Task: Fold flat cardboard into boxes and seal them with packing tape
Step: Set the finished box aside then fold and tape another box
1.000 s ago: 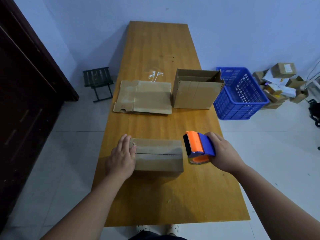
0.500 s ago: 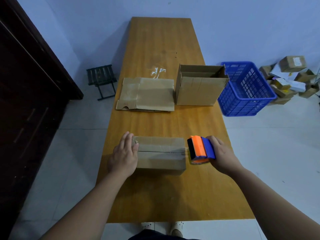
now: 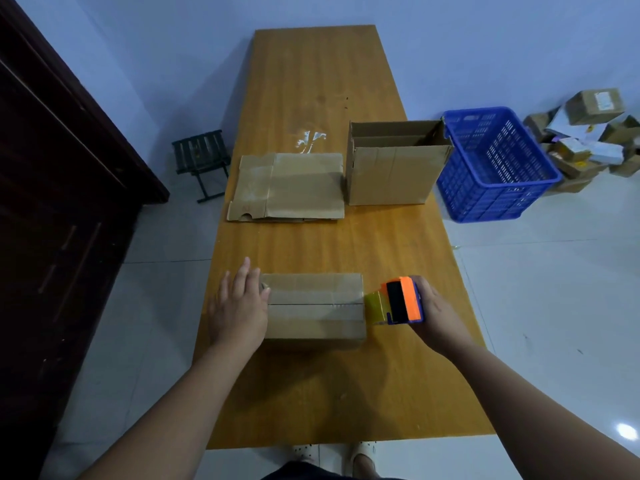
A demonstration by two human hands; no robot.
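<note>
A long desk (image 3: 311,81) of smooth, honey-coloured wood runs away from the person. Near its front edge lies a low, oblong cardboard box (image 3: 315,306), matt brown, its two top flaps closed so that a dark seam runs along its length.

The left hand (image 3: 239,306) lies flat on the box's left end, fingers straight and slightly spread, pressing down on the cardboard. The right hand (image 3: 438,313) is curled round a tape dispenser (image 3: 403,301) of glossy orange and blue plastic with a black strip on its face, held just off the box's right end. A short stretch of shiny, yellowish translucent tape (image 3: 375,308) bridges the dispenser and the right edge of the box, in line with the seam.

Farther up the desk lies a flat cardboard blank (image 3: 291,187), creased and scuffed, with a notch cut in its near left corner. Just beside it on the right stands an open box (image 3: 391,174), upright, flaps raised. A crumpled scrap of clear film (image 3: 311,140) glints behind the blank.

On the pale tiled floor (image 3: 554,289) right of the desk sits a blue plastic basket (image 3: 495,178) with slotted walls, and beyond it a heap of parcels (image 3: 588,133). A small dark slatted stool (image 3: 201,161) stands on the left, near a dark wooden cabinet (image 3: 52,168).
</note>
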